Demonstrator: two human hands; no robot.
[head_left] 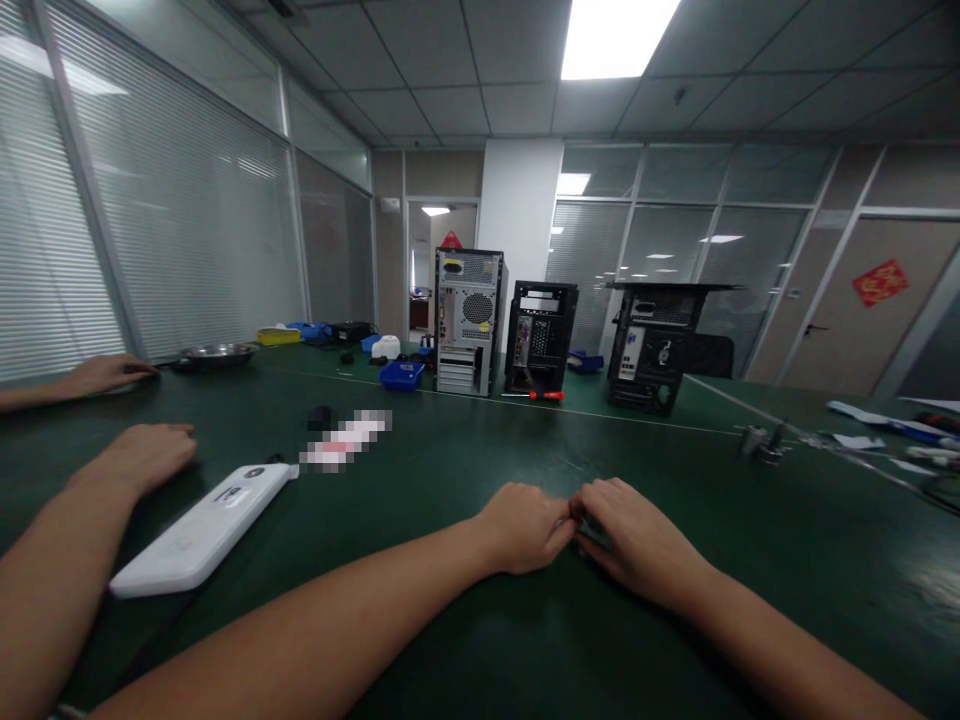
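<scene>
My left hand [525, 525] and my right hand [637, 540] rest knuckles-up on the green table [465, 450], fingers curled under and fingertips touching each other. Nothing shows inside either hand; the spot where the fingers meet is dark and hidden. Nearest on the left lies a long white device [199, 530] with a label on it. A co-worker's forearm and hand [142, 455] rest beside that device, and another hand [105, 375] lies further back at the left edge.
Three open computer cases stand across the table: a grey one [469, 320], a black one [540, 338], another black one [660, 345]. A red-handled screwdriver [546, 395], a blue bin [401, 375], a metal tray [217, 353] and small metal parts [765, 443] lie around.
</scene>
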